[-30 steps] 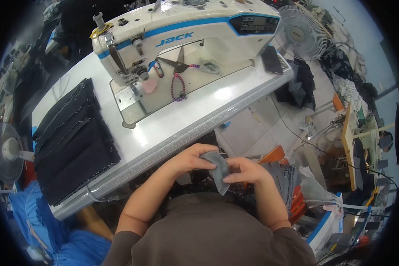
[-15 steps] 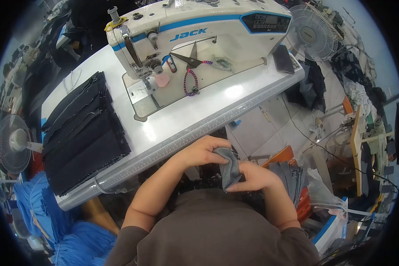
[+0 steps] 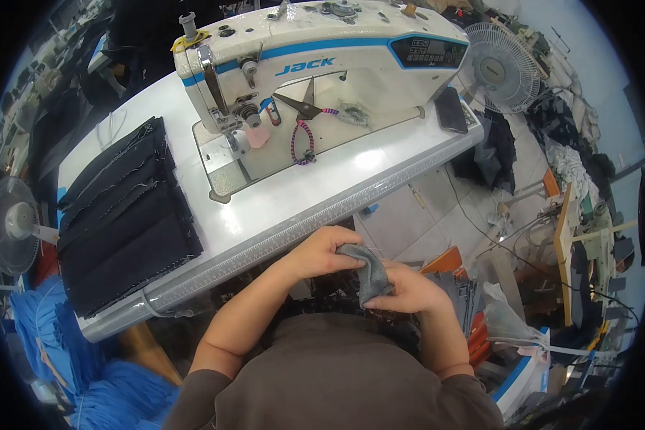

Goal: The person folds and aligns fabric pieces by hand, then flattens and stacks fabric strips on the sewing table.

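A small piece of grey denim fabric (image 3: 372, 276) is held between my two hands over my lap, in front of the table edge. My left hand (image 3: 327, 252) pinches its upper end between thumb and fingers. At the lower right end, my right hand (image 3: 408, 288) grips the fabric with the thumb in front; its other fingers are partly hidden behind the cloth. The piece looks folded and bent along its length. Beyond my hands stands the white sewing machine (image 3: 322, 54), with scissors (image 3: 305, 118) lying open on its bed.
Dark fabric pieces (image 3: 132, 222) lie stacked on the table's left side. A ruler strip (image 3: 294, 233) runs along the front edge. A phone (image 3: 451, 111) rests at the right end. Blue fabric bundles (image 3: 43, 337) sit lower left, and grey pieces (image 3: 460, 294) lie to my right.
The grey fabric is turned and bent more at its upper end, with my left hand slightly lower. Both hands still hold it. The whole view has shifted a little.
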A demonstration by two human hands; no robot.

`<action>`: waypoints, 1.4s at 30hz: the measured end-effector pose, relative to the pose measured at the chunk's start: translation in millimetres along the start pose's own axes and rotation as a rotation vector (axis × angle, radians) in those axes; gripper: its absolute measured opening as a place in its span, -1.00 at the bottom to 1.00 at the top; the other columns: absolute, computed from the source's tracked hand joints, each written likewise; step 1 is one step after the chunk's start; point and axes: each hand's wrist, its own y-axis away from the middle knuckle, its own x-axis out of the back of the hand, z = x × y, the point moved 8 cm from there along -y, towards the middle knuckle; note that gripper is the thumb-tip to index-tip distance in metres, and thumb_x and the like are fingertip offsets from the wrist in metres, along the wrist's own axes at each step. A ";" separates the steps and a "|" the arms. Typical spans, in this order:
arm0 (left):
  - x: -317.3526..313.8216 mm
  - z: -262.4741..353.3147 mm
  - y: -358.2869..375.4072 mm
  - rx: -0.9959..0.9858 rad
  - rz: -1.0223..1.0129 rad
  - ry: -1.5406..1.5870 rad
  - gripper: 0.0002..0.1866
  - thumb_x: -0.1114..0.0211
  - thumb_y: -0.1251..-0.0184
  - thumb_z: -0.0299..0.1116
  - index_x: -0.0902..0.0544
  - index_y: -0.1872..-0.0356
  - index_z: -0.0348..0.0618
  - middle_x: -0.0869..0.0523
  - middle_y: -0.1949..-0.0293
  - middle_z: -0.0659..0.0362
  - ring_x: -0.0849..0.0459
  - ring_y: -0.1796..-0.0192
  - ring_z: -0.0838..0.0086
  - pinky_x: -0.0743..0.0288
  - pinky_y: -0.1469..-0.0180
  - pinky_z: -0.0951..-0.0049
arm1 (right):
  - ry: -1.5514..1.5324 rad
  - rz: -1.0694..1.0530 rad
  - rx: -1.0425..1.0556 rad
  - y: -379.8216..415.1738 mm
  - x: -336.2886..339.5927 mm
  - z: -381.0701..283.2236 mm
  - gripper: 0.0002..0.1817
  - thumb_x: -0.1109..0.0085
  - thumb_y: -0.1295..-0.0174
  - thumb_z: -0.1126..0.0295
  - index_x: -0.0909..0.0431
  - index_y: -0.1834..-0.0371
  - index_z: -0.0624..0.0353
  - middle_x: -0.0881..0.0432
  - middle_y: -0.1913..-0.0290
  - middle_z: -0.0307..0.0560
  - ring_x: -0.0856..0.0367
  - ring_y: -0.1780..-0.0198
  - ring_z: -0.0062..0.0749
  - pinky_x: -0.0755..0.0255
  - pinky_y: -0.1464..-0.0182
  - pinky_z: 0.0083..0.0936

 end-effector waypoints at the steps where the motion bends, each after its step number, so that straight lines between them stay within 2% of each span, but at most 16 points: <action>1: 0.1 1.9 -0.8 -0.009 0.005 0.000 -0.87 -0.36 -0.07 -0.49 -0.58 0.38 -0.24 -0.57 0.40 0.21 -0.52 0.25 0.52 -0.35 0.14 0.51 | 0.010 -0.004 0.001 0.3 2.7 -4.4 -0.77 -0.39 -0.02 0.39 -0.59 0.29 0.20 -0.52 0.20 -0.04 -0.50 0.05 -0.20 -0.35 -0.02 -0.36; 3: 8.0 41.9 4.0 -0.408 0.216 -0.339 -0.82 -0.36 -0.09 -0.38 -0.55 0.42 -0.24 -0.57 0.44 0.13 -0.56 0.29 0.32 -0.38 0.14 0.40 | 0.054 0.316 -0.099 5.7 37.7 -10.0 -0.81 -0.33 0.04 0.53 -0.59 0.32 0.22 -0.51 0.29 -0.06 -0.52 0.18 -0.18 -0.39 0.09 -0.43; 4: 2.3 49.1 4.3 -0.425 0.223 -0.340 -0.82 -0.36 -0.09 -0.38 -0.55 0.42 -0.24 -0.57 0.44 0.13 -0.56 0.29 0.32 -0.38 0.14 0.40 | 0.071 0.314 -0.095 4.1 40.1 -8.5 -0.81 -0.33 0.04 0.53 -0.59 0.32 0.22 -0.51 0.29 -0.06 -0.52 0.18 -0.18 -0.39 0.09 -0.43; 6: -17.2 71.2 12.7 -0.503 0.386 -0.674 -0.81 -0.34 -0.07 -0.33 -0.54 0.47 -0.21 -0.56 0.40 0.09 -0.53 0.24 0.14 -0.36 0.11 0.26 | 0.378 0.917 0.065 23.7 77.3 -20.8 -0.77 -0.24 0.15 0.64 -0.59 0.34 0.24 -0.50 0.35 -0.07 -0.53 0.25 -0.22 -0.39 0.17 -0.49; 8: -48.7 72.4 11.1 -0.450 0.337 -0.707 -0.76 -0.36 -0.08 -0.34 -0.46 0.57 -0.17 -0.46 0.49 0.09 -0.49 0.30 0.15 -0.35 0.08 0.22 | 0.537 1.026 0.147 22.9 79.1 -29.0 -0.71 -0.17 0.23 0.68 -0.59 0.33 0.24 -0.48 0.33 -0.04 -0.51 0.24 -0.25 -0.38 0.15 -0.50; 10: -64.1 72.6 17.4 -0.488 0.341 -0.664 -0.72 -0.34 -0.12 -0.30 -0.43 0.58 -0.16 -0.42 0.52 0.10 -0.48 0.38 0.15 -0.40 0.20 0.24 | 0.626 1.215 0.251 32.1 86.0 -38.6 -0.71 -0.20 0.23 0.64 -0.59 0.33 0.23 -0.47 0.32 -0.03 -0.49 0.26 -0.26 -0.37 0.15 -0.50; 11: -69.6 67.3 18.7 -0.407 0.296 -0.662 -0.74 -0.32 -0.14 -0.29 -0.44 0.57 -0.15 -0.44 0.51 0.10 -0.50 0.40 0.16 -0.41 0.26 0.26 | 0.678 1.257 0.244 33.3 85.8 -46.8 -0.74 -0.19 0.18 0.60 -0.59 0.32 0.22 -0.45 0.31 -0.02 -0.47 0.27 -0.26 -0.37 0.16 -0.50; 12: -73.1 61.9 19.0 -0.326 0.249 -0.658 -0.75 -0.31 -0.17 -0.29 -0.45 0.56 -0.15 -0.45 0.51 0.11 -0.52 0.42 0.17 -0.42 0.32 0.27 | 0.683 1.256 0.253 34.8 86.5 -46.8 -0.74 -0.19 0.18 0.60 -0.59 0.32 0.22 -0.45 0.31 -0.02 -0.47 0.27 -0.26 -0.37 0.16 -0.50; 16: -79.1 63.3 26.5 -0.325 0.179 -0.619 -0.77 -0.28 -0.21 -0.28 -0.49 0.51 -0.15 -0.49 0.49 0.12 -0.55 0.43 0.17 -0.44 0.37 0.26 | 0.720 1.230 0.235 38.5 75.7 -42.3 -0.81 -0.14 0.06 0.57 -0.57 0.31 0.25 -0.45 0.32 -0.06 -0.47 0.27 -0.30 -0.36 0.18 -0.52; 18: -84.0 57.2 24.4 -0.302 -0.019 -0.482 -0.79 -0.25 -0.26 -0.27 -0.52 0.42 -0.19 -0.50 0.44 0.08 -0.56 0.39 0.15 -0.45 0.32 0.29 | 0.565 1.164 0.211 33.3 72.0 -37.1 -0.82 -0.19 0.07 0.56 -0.55 0.33 0.24 -0.44 0.33 -0.08 -0.47 0.27 -0.32 -0.36 0.18 -0.53; 22: -40.1 73.9 24.1 -0.399 0.265 -0.198 -0.79 -0.19 -0.32 -0.27 -0.52 0.23 -0.22 -0.58 0.33 0.01 -0.58 0.38 0.13 -0.46 0.30 0.29 | 0.330 1.079 0.245 24.1 63.1 -39.2 -0.82 -0.25 0.08 0.55 -0.53 0.35 0.24 -0.43 0.33 -0.09 -0.46 0.27 -0.34 -0.35 0.19 -0.54; 24: -22.7 59.7 21.1 -0.134 0.442 -0.111 -0.77 -0.19 -0.32 -0.30 -0.50 0.14 -0.23 -0.57 0.32 -0.03 -0.55 0.39 0.13 -0.44 0.28 0.32 | 0.344 1.011 0.257 19.7 55.2 -40.4 -0.80 -0.30 0.09 0.53 -0.53 0.35 0.21 -0.42 0.34 -0.10 -0.46 0.27 -0.33 -0.34 0.20 -0.53; 28: -18.5 54.9 19.8 -0.230 0.409 -0.198 -0.83 -0.18 -0.31 -0.35 -0.47 0.32 -0.25 -0.51 0.41 -0.05 -0.51 0.38 0.04 -0.42 0.30 0.27 | 0.419 0.916 0.288 12.8 46.3 -42.1 -0.80 -0.32 0.08 0.50 -0.53 0.35 0.18 -0.43 0.34 -0.05 -0.46 0.30 -0.28 -0.33 0.21 -0.50; 33: -22.5 52.7 22.7 -0.192 0.363 -0.292 -0.83 -0.17 -0.33 -0.37 -0.45 0.37 -0.25 -0.49 0.46 -0.03 -0.51 0.37 0.03 -0.40 0.31 0.26 | 0.635 0.637 0.301 1.6 43.1 -45.0 -0.76 -0.31 0.10 0.41 -0.50 0.36 0.18 -0.50 0.39 -0.04 -0.46 0.34 -0.14 -0.32 0.18 -0.36; 36: -28.8 56.8 23.7 -0.226 0.374 -0.380 -0.83 -0.17 -0.33 -0.38 -0.45 0.37 -0.26 -0.49 0.45 -0.02 -0.51 0.34 0.05 -0.40 0.31 0.29 | 0.780 0.717 0.365 6.3 37.1 -53.5 -0.76 -0.29 0.11 0.40 -0.49 0.36 0.18 -0.50 0.44 -0.08 -0.47 0.38 -0.14 -0.30 0.16 -0.30; 42: -22.0 66.5 21.4 -0.228 0.367 -0.359 -0.84 -0.14 -0.35 -0.35 -0.47 0.34 -0.24 -0.52 0.45 -0.04 -0.54 0.34 0.03 -0.42 0.30 0.23 | 0.742 0.926 0.381 14.2 38.8 -47.2 -0.79 -0.28 0.06 0.39 -0.49 0.35 0.16 -0.51 0.45 -0.14 -0.46 0.43 -0.20 -0.27 0.17 -0.31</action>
